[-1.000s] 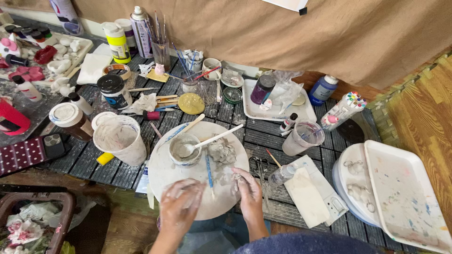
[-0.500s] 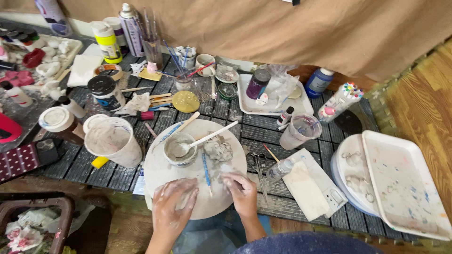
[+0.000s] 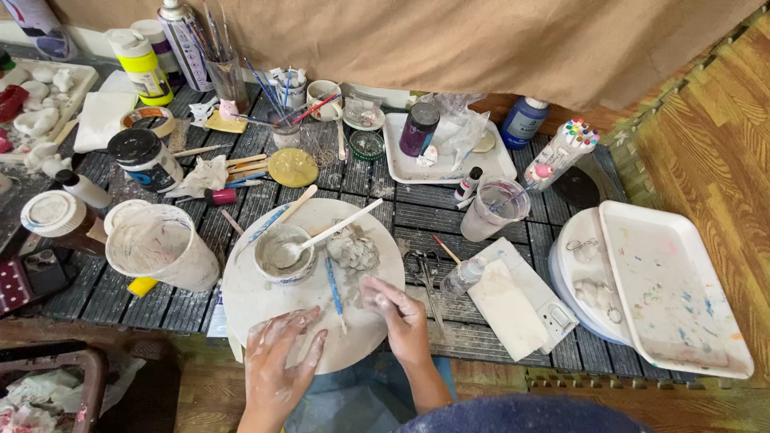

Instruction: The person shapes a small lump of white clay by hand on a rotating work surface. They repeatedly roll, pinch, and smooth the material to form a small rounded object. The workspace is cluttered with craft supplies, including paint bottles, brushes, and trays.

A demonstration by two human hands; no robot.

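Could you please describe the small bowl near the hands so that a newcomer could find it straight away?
Start at the round white board on the slatted table, where the clay-smeared left hand rests. The small bowl sits on the board's upper left. It alone holds grey slurry, with a white stick leaning out of it.

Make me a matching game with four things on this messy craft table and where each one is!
Things:
1. small bowl with a spoon
2. yellow bottle
3. scissors
4. big white tub

Places:
A. at the far left, near the brown cloth
B. on the slatted table, just right of the round board
C. on the round board, left of the clay lump
D. just left of the round board

Pairs: 1-C, 2-A, 3-B, 4-D
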